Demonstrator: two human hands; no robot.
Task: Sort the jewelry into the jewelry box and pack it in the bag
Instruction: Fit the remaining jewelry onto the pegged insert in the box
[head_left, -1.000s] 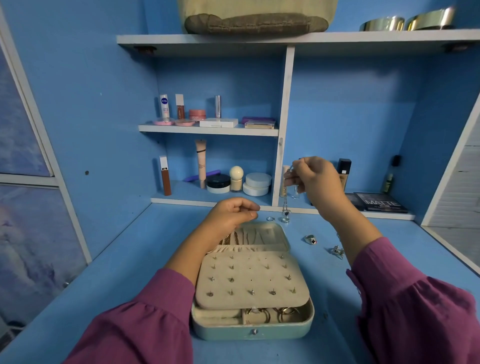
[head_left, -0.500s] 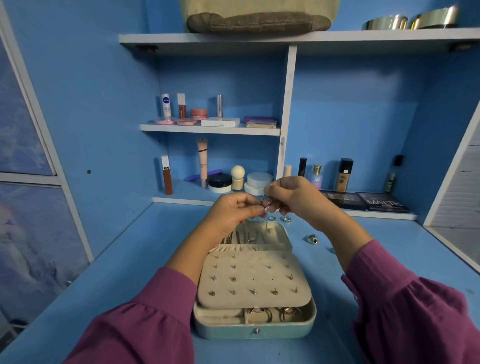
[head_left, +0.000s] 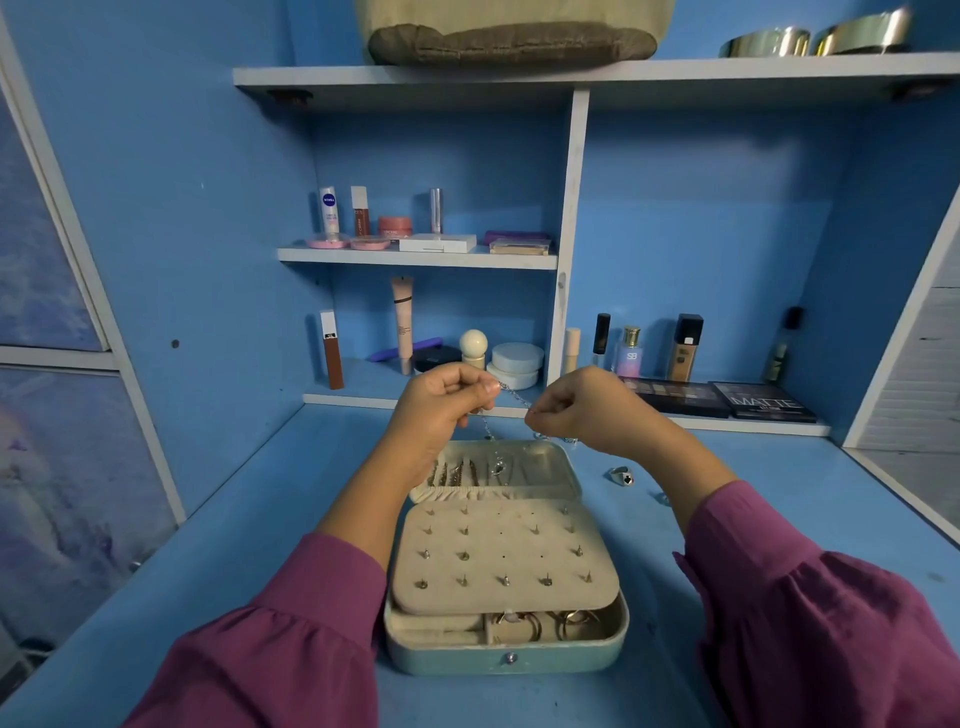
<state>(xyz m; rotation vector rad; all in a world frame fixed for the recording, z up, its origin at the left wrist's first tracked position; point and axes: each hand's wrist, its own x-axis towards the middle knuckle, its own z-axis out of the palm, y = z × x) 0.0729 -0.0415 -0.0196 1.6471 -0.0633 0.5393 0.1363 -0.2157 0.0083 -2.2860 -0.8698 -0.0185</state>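
Silver chain (head_left: 511, 399) now stretches taut between the two hands, where half a second ago they were bunched together and, before that, only the right one dangled it. The left hand (head_left: 441, 402) pinches one end, the right hand (head_left: 582, 408) the other, fingers curled, both raised above the far side of the jewelry box (head_left: 506, 660). Judging by this, the chain is being straightened for laying into the lid's pocket directly below. Beneath the wrists, a pale suede-like panel studded with small metal earrings covers the tray. Right of the right hand, a chunky ring (head_left: 621, 475) lies on the blue table (head_left: 260, 519), unsorted.
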